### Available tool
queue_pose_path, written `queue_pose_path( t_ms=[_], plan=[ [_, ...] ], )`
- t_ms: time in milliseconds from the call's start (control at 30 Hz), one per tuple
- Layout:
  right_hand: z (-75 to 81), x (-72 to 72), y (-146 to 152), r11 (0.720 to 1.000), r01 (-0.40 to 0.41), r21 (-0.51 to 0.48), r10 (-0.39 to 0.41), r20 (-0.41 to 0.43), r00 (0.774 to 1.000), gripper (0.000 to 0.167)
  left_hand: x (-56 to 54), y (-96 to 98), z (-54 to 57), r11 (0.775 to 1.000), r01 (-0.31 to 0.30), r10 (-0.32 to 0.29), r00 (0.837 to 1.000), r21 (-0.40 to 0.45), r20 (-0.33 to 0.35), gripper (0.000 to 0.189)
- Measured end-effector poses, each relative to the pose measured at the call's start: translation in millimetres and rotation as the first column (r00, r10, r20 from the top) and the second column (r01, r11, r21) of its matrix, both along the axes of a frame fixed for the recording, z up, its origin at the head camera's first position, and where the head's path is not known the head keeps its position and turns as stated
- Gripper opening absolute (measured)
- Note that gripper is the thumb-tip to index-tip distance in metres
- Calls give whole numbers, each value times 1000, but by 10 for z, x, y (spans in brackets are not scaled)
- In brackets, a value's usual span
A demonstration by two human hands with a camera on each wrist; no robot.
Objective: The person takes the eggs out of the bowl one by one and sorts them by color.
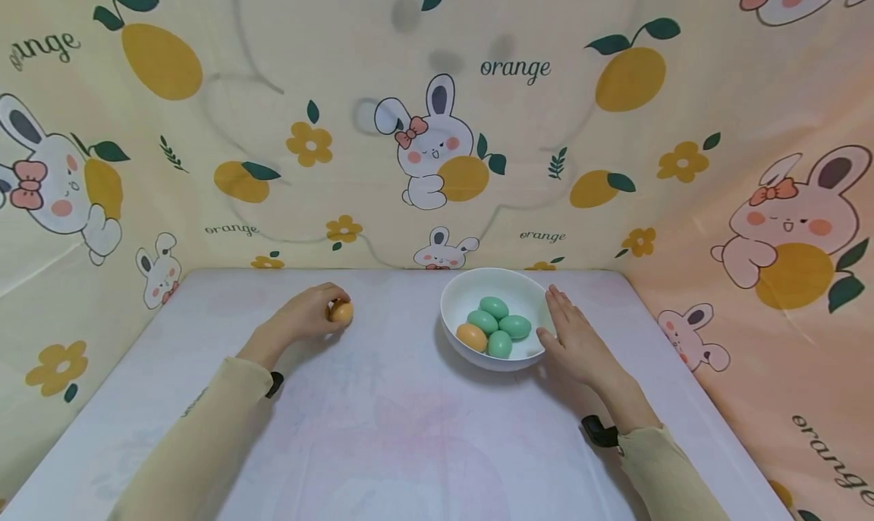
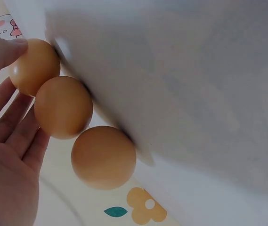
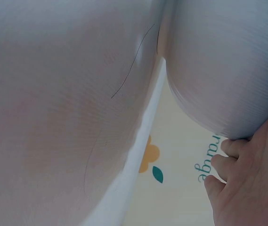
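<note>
In the head view my left hand [image 1: 310, 311] grips a brown-orange egg [image 1: 341, 312] at the left of the table. The left wrist view shows three such eggs in a row, with the left thumb on the top egg [image 2: 35, 67] and the fingers behind. Below it are the middle egg [image 2: 63, 108] and the lowest egg [image 2: 103, 157], which is nearest the camera. A white bowl [image 1: 495, 363] stands right of centre, holding several green eggs [image 1: 514, 327] and one orange egg [image 1: 472, 337]. My right hand [image 1: 579, 343] rests with straight fingers along the bowl's right side.
A pale cloth covers the table [image 1: 382, 422]. Behind and beside it hangs a printed backdrop [image 1: 355, 43] with rabbits and oranges. Dark bands [image 1: 601, 431] sit at both wrists, and the bowl stands close to the table's back edge.
</note>
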State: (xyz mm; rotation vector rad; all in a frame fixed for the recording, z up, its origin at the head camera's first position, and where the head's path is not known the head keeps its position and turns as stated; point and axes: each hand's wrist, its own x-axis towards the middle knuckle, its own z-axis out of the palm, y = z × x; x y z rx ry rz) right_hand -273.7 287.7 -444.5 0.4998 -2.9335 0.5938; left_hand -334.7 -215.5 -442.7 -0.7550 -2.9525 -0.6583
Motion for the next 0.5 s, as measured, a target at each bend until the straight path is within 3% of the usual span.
queue_pose_path(
  t_ms=[500],
  plan=[
    [-9, -6, 4, 1000, -4, -2, 4, -12, 1000, 76, 7, -13, -9, 1000, 12, -12, 1000, -5, -3, 41]
  ],
)
